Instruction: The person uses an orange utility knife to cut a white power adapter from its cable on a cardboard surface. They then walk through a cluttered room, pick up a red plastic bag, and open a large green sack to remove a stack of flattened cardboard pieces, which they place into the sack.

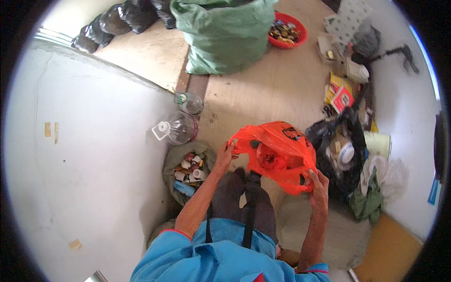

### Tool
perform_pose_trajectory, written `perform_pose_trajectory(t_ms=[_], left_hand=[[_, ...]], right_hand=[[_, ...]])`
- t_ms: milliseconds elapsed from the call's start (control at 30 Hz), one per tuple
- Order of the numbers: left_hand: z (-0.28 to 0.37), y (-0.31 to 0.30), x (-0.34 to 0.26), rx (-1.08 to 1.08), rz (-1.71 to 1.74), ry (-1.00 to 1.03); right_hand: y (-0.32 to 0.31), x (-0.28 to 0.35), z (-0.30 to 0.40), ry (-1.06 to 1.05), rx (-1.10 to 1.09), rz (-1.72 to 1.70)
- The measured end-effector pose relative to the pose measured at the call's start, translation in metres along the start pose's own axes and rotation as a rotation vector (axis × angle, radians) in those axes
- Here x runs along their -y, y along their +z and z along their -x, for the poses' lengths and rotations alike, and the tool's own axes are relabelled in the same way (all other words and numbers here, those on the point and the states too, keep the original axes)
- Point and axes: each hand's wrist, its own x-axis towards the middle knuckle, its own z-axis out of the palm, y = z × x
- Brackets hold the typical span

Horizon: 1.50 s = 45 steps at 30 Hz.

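An orange-red plastic carrier bag with black print hangs in front of me, its mouth spread between my hands. My left hand pinches the bag's left edge. On the right edge, near a handle, my right hand grips the plastic. Crumpled plastic shows inside the bag; whether it holds anything cannot be told. Just left of my legs stands a grey-green sack with small plastic containers and scraps in it. A black plastic bag holding tubs and a white-lidded jar stands close beyond my right hand.
Two large clear bottles stand by the left wall. Ahead are a big green woven sack, a red basin of small items and several black bags. Boxes, tubs and a yellow packet line the right wall.
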Motion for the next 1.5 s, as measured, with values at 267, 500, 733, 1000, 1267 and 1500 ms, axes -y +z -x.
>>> perform_pose_trajectory(t_ms=[267, 500, 733, 1000, 1267, 1500], left_hand=[[-0.096, -0.089, -0.192, -0.092, 0.145, 0.235], [-0.177, -0.222, -0.324, -0.394, 0.102, 0.390], [-0.242, -0.316, -0.373, -0.552, 0.070, 0.381], [-0.330, -0.375, -0.345, -0.734, 0.064, 0.204], [-0.410, -0.414, -0.224, -0.383, 0.273, -0.125], [-0.388, -0.350, -0.158, -0.365, -0.265, -0.208]], right_hand=[[0.160, 0.071, -0.137, -0.170, 0.169, 0.259], [0.357, 0.109, -0.245, -0.148, 0.351, 0.284], [0.511, 0.099, -0.337, -0.257, 0.576, 0.494], [0.584, 0.041, -0.425, 0.026, 0.499, 0.471], [0.416, -0.010, -0.407, 0.259, 0.517, 0.638], [0.159, -0.065, -0.278, 0.523, -0.075, 0.550]])
